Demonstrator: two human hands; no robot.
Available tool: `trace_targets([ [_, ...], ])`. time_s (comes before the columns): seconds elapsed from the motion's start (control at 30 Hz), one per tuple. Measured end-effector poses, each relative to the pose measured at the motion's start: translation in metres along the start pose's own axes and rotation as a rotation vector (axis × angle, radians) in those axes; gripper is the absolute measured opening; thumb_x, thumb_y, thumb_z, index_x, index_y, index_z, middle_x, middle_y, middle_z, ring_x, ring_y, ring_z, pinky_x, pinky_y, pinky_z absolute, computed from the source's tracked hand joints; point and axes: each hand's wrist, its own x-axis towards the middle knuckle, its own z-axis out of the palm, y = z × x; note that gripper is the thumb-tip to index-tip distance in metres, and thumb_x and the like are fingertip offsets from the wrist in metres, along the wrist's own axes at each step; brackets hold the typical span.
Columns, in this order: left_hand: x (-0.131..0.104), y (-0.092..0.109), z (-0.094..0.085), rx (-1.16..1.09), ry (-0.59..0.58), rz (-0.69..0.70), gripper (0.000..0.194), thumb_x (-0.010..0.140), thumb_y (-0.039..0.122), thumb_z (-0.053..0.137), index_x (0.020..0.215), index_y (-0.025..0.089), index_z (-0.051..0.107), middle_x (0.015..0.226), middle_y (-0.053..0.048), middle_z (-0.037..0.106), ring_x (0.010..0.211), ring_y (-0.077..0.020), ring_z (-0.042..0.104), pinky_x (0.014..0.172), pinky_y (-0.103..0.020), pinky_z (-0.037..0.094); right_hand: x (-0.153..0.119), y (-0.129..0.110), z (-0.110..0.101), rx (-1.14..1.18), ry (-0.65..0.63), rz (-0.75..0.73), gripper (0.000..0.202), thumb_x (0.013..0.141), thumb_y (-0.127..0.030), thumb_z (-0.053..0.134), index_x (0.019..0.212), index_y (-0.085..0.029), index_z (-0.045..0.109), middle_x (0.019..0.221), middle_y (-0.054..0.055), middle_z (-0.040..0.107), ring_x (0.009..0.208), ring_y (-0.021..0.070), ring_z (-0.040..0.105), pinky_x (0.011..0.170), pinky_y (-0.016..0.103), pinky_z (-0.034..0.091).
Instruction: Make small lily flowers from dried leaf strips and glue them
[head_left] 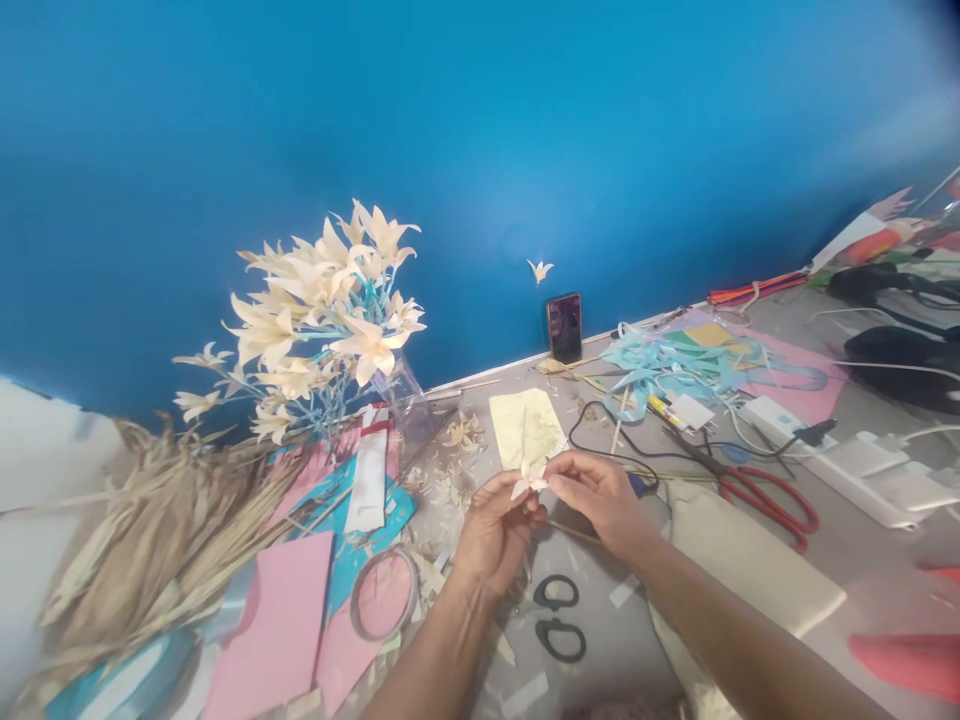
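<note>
The person's left hand (491, 530) and right hand (604, 495) were bare, as were both wrists. The left forearm (439, 650) was uncovered down to the near edge of the view; the right forearm (727, 610), of which more showed, was uncovered to the near edge farther right. Both forearms looked slim, narrowing toward the wrists. The fingernails were too small to make out.

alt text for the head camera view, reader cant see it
A person's left hand holds a small cream flower, the right hand touching it, above a cluttered grey table. A large bunch of similar flowers rises at left; pale blue strips and red-handled scissors lie at right, before a blue wall.
</note>
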Motion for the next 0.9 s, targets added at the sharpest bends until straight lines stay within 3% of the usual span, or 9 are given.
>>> trace_targets([
  [0.4,0.0,-0.004,0.001,-0.081,-0.029,-0.09,0.014,0.062,0.014,0.076,0.074,0.01,0.069,0.061,-0.001,0.058,0.057,-0.0092,0.049,0.058,-0.024,0.043,-0.003,0.002,0.006,0.115,-0.026,0.129,0.019,0.081,-0.034,0.072,0.082,-0.016,0.066,0.075,0.004,0.069,0.072,0.0179,0.069,0.062,0.027,0.056],
  [0.63,0.001,-0.007,0.002,-0.093,-0.045,-0.086,0.009,0.067,0.014,0.074,0.072,0.009,0.068,0.059,0.001,0.054,0.055,-0.0082,0.048,0.059,-0.023,0.043,-0.003,0.007,0.011,0.07,-0.01,0.1,0.017,0.08,-0.031,0.071,0.084,-0.016,0.065,0.072,0.001,0.063,0.065,0.0139,0.063,0.057,0.024,0.051],
  [0.9,0.0,-0.013,-0.002,-0.016,-0.031,-0.049,0.018,0.068,0.022,0.082,0.073,0.01,0.07,0.059,0.0,0.054,0.059,-0.0094,0.05,0.06,-0.023,0.043,-0.002,0.013,0.012,0.003,0.056,0.099,0.02,0.078,-0.034,0.071,0.084,-0.019,0.059,0.064,-0.001,0.064,0.057,0.0142,0.063,0.054,0.026,0.053],
])
